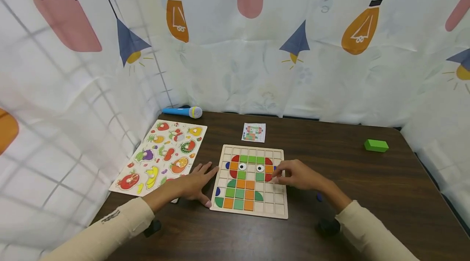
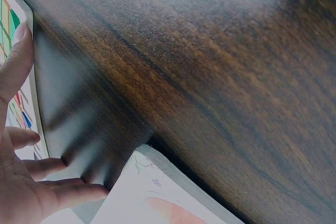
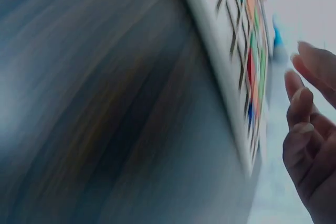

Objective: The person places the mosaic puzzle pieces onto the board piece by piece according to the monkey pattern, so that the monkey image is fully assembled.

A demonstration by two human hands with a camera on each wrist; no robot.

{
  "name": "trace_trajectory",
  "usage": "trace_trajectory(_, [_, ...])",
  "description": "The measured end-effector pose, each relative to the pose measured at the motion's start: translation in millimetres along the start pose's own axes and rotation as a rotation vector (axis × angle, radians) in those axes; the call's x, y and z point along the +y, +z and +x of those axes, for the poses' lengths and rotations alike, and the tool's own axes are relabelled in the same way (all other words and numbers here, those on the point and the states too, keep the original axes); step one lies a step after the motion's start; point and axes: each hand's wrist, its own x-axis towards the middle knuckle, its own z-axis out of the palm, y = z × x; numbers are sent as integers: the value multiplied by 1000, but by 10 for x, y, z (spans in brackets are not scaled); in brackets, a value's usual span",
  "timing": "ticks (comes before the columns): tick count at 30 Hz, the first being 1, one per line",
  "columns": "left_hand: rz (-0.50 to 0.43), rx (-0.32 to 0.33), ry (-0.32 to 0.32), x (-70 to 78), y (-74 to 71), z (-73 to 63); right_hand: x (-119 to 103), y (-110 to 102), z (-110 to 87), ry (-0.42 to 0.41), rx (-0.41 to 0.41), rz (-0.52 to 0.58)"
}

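Note:
A wooden grid board [image 1: 273,209] lies on the table, bearing red, green, orange and blue pieces and two eye discs that form a figure. My left hand [image 1: 194,183] spreads its fingers beside the board's left side, the thumb [image 2: 20,51] on its lower-left corner. Over the right edge hovers my right hand [image 1: 297,173], fingers loosely bent close to a red quarter-round piece [image 1: 268,177] and a blue piece partly covered by the hand. Nothing shows between its fingers in the right wrist view. A small picture card [image 1: 254,132] of a similar figure lies behind the board.
A fruit puzzle board [image 1: 148,153] lies to the left, near the left forearm. Behind it is a blue toy microphone [image 1: 181,111]. A green block [image 1: 376,145] sits at the far right. Under the right forearm lies a small blue piece [image 1: 319,197]. Printed curtains hang around the table.

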Motion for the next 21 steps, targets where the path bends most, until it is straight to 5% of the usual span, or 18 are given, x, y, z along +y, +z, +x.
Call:
trace_trajectory(11, [-20,-15,-8,11,-12,-7,458,-409,-969,77,22,-68])
trace_trajectory(21, [-7,-16,-14,10,-11,6,572,-316,-1169,55,2,-46])
